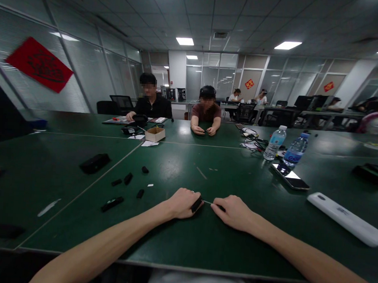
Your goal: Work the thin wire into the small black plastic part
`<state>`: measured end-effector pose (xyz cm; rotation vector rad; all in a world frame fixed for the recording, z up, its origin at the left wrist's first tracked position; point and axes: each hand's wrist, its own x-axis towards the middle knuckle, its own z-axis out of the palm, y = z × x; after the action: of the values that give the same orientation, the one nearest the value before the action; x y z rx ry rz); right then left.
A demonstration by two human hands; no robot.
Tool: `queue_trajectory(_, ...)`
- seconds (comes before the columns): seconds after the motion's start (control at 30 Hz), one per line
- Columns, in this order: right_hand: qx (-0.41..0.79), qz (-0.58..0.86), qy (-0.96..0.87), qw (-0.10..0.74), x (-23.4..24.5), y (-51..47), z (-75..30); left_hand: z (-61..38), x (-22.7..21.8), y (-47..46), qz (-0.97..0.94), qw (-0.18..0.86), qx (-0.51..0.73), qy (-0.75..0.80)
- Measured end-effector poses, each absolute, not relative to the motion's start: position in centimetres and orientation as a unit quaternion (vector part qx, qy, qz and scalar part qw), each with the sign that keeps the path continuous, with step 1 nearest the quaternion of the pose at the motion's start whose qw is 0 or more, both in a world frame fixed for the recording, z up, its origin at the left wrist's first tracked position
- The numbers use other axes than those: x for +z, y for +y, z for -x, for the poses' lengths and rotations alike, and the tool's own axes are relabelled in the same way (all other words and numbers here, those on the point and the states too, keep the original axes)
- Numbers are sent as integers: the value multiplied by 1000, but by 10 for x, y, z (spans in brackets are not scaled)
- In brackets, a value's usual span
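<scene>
My left hand (185,202) is closed around a small black block-like part (196,204), held just above the green table. My right hand (234,211) pinches a thin pale rod (206,201); a dark bit shows under its fingers, and the rest is hidden by the palm. The rod spans the gap between both hands and reaches the black part; whether it goes inside, I cannot tell. Left of my hands lie several small black pieces, among them one block (128,178) and a longer black part (112,204).
A black case (95,163) lies at left. Two water bottles (275,142), a phone (290,177) and a long white device (346,218) stand or lie at right. Across the green table (175,157) are a small cardboard box (155,134), cables and two seated people.
</scene>
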<state>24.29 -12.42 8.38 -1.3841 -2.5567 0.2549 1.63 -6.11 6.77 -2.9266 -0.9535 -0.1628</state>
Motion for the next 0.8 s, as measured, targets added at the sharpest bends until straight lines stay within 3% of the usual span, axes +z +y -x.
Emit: queue_trajectory(0.8, 85, 456, -880, 101, 88, -126, -243, -16, 68, -62, 951, 25, -62, -300)
